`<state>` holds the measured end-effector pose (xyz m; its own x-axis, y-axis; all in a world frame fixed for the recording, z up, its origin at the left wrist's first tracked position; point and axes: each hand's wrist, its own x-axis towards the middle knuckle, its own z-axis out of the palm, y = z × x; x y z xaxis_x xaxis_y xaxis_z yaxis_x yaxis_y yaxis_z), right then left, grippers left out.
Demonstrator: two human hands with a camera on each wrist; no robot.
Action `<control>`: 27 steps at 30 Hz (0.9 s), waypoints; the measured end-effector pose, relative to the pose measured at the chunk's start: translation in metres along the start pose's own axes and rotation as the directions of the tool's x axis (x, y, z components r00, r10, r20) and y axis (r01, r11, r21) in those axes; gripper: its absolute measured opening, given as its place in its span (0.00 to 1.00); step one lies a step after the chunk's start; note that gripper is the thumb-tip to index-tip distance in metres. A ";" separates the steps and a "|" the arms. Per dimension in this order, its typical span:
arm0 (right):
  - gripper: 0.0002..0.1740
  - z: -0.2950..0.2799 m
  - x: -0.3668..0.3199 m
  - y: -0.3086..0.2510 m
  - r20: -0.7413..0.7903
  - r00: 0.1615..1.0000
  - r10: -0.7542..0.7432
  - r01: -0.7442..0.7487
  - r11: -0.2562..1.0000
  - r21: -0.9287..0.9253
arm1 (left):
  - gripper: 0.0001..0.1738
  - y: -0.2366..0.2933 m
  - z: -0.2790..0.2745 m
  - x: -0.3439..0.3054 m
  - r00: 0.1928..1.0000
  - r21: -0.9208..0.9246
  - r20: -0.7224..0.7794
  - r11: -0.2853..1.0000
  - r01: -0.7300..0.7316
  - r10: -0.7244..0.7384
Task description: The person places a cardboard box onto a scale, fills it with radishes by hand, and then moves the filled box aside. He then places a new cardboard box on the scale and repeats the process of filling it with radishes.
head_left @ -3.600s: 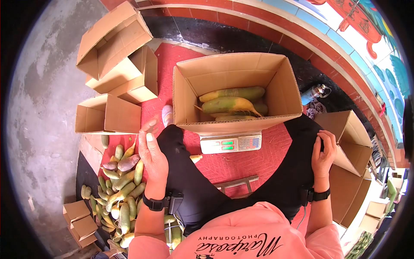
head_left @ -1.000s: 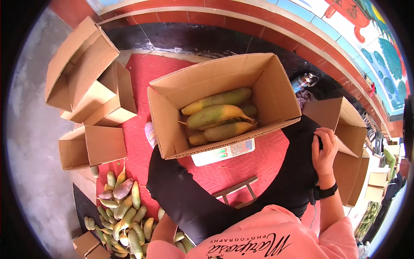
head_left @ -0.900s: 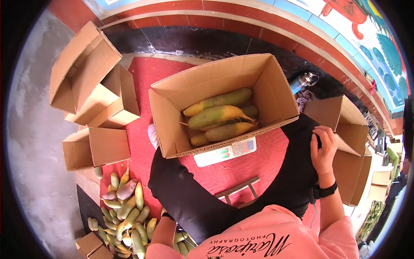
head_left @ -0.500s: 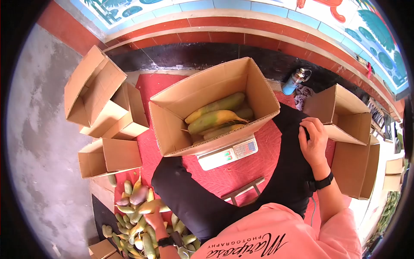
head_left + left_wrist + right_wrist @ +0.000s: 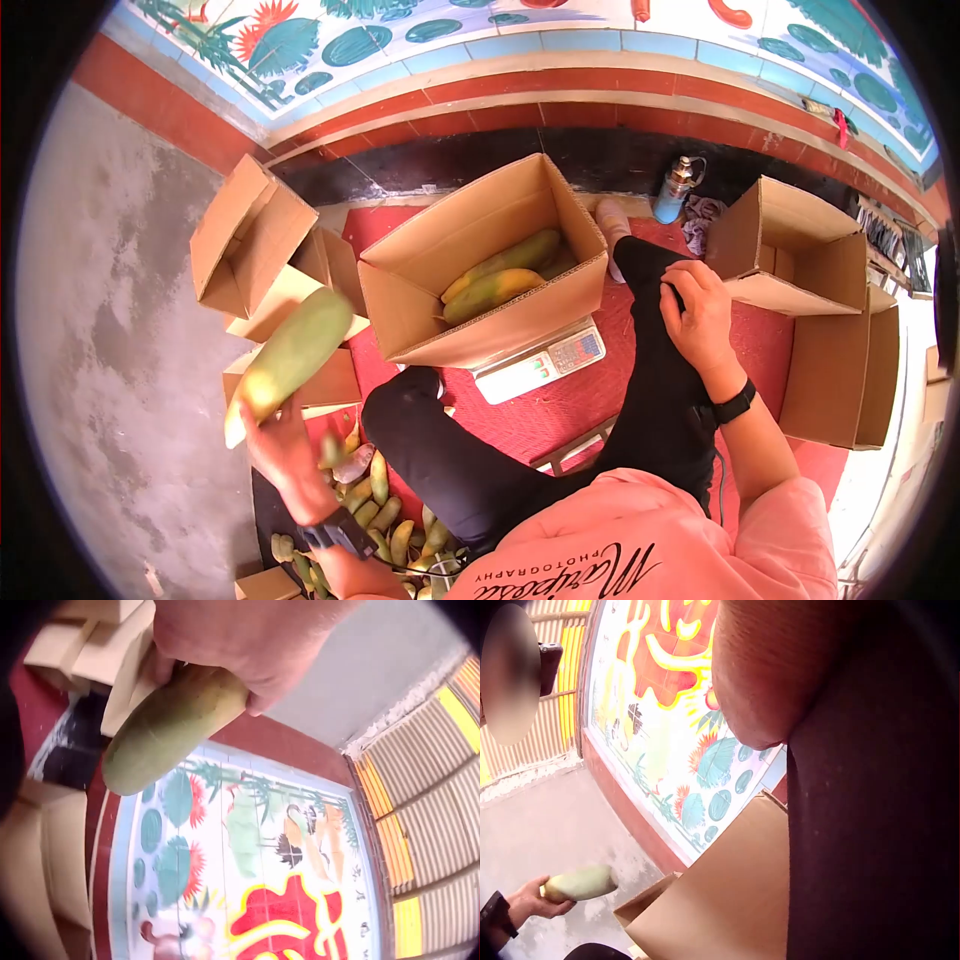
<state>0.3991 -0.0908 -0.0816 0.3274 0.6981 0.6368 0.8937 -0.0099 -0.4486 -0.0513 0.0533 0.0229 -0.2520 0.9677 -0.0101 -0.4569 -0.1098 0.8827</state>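
My left hand grips a large green radish by its pale yellowish end, raised over the left side. In the left wrist view the fingers curl round that end and the green end of the radish points away. My right hand rests on the right knee, fingers bent loosely over the dark trousers, holding nothing. Between the legs, a cardboard box stands on a white digital scale. Several green and yellow radishes lie inside it. A pile of radishes lies by the left leg, partly behind the left arm.
Cardboard boxes are stacked at the far left, beyond the raised radish. More boxes stand on the right. A blue bottle and a crumpled cloth sit by the wall. A red mat covers the floor.
The left hand has gone from the knee down to the pile, taken hold of a radish and lifted it up to the left. The right hand stays on the knee. The head view has shifted.
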 end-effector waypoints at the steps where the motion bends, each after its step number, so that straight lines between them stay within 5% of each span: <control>1: 0.08 -0.001 -0.001 0.001 -0.008 1.000 0.005 -0.005 1.000 -0.001 | 0.33 -0.016 0.001 0.014 0.998 -0.021 0.051 0.999 0.049 -0.048; 6: 0.07 -0.004 -0.002 0.005 -0.043 0.999 0.001 0.001 1.000 0.031 | 0.28 -0.100 0.065 0.039 0.908 -0.035 0.213 0.926 0.376 -0.361; 11: 0.07 0.000 -0.008 0.009 -0.010 0.997 0.076 -0.074 0.986 0.152 | 0.29 -0.161 0.136 0.032 0.861 0.152 0.117 0.866 0.477 -0.495; 12: 0.07 0.001 -0.010 0.011 0.026 0.990 0.136 -0.138 0.958 0.252 | 0.30 -0.164 0.140 0.026 0.839 0.119 0.224 0.869 0.481 -0.496; 13: 0.07 -0.003 -0.003 0.008 -0.039 0.999 0.008 -0.005 0.998 0.065 | 0.31 -0.175 0.143 0.033 0.821 0.110 0.200 0.844 0.524 -0.535; 16: 0.07 -0.005 -0.001 0.007 -0.014 1.000 0.021 -0.020 0.998 0.060 | 0.34 -0.199 0.133 0.055 0.775 0.071 0.190 0.796 0.601 -0.602; 18: 0.07 -0.005 -0.001 0.007 -0.007 1.000 0.022 -0.021 0.998 0.051 | 0.36 -0.204 0.122 0.061 0.820 0.176 -0.018 0.805 0.566 -0.573; 20: 0.07 -0.005 0.000 0.004 0.003 1.000 0.029 -0.029 0.999 0.043 | 0.38 -0.180 0.114 0.053 0.845 0.223 -0.059 0.818 0.530 -0.531; 24: 0.08 -0.002 -0.002 0.009 0.011 1.000 0.016 -0.016 1.000 -0.009 | 0.31 -0.119 0.083 0.031 0.923 0.444 0.289 0.890 0.106 -0.254; 27: 0.08 0.000 0.000 0.005 0.032 0.999 0.013 -0.012 1.000 -0.011 | 0.23 -0.091 0.052 0.021 0.973 0.512 0.214 0.858 -0.036 -0.086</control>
<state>0.4034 -0.0912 -0.0839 0.3288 0.7204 0.6107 0.8928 -0.0263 -0.4497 0.0289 0.0957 -0.0330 -0.0232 0.9996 0.0146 0.0533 -0.0133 0.9985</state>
